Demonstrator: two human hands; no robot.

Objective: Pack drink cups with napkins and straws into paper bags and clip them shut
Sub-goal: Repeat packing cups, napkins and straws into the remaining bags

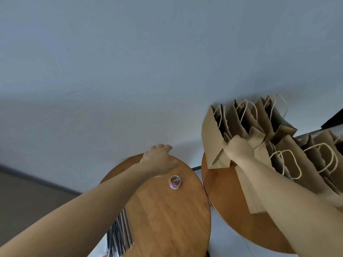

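Since the right table [222, 191] carries a crowded, leaning row of paper bags [289, 145], dragging one out could topple its neighbours. The end bag [211, 141] is brown, flat-folded and twine-handled, and your right hand [238, 149] grips its side fold. Your left hand [159, 158] rests, fingers out and empty, at the left table [167, 219] rim near the clip jar [174, 182].

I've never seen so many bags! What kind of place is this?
Probably a plain indoor room set up for packing orders: brown paper bags, round wooden tables, a tub of coloured clips.
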